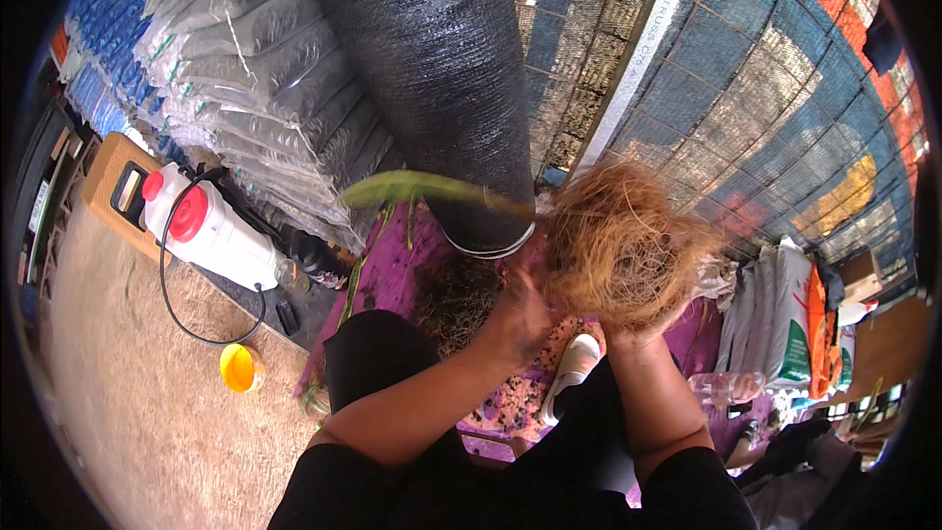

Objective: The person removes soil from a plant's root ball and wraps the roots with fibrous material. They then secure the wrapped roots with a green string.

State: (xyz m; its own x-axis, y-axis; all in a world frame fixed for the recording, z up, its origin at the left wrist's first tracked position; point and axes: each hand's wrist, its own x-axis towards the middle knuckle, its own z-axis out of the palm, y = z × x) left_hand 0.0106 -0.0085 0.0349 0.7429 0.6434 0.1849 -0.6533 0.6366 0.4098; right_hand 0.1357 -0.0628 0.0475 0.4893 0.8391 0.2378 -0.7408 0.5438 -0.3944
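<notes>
A large bundle of brown coconut fibre (633, 258) is held up in front of me. My right hand (639, 331) grips it from below, its fingers mostly hidden behind the strands. At the bundle's left side is my left hand (524, 309), dirt on its skin and its fingers pointing up. Whether those fingers close on anything is hidden. A long green leaf (412, 188), blurred, stretches leftward from near the fibre. Under my left hand, a dark heap of roots or loose fibre (456, 302) lies on purple sheeting (401, 265).
A roll of black shade net (449, 88) stands ahead, beside stacked plastic-wrapped bags (250, 66). To the left are a white pump sprayer (221, 217) and a yellow cup (241, 368). A wire-mesh wall (706, 110) and upright sacks (773, 309) stand right. Another person (795, 464) is at lower right.
</notes>
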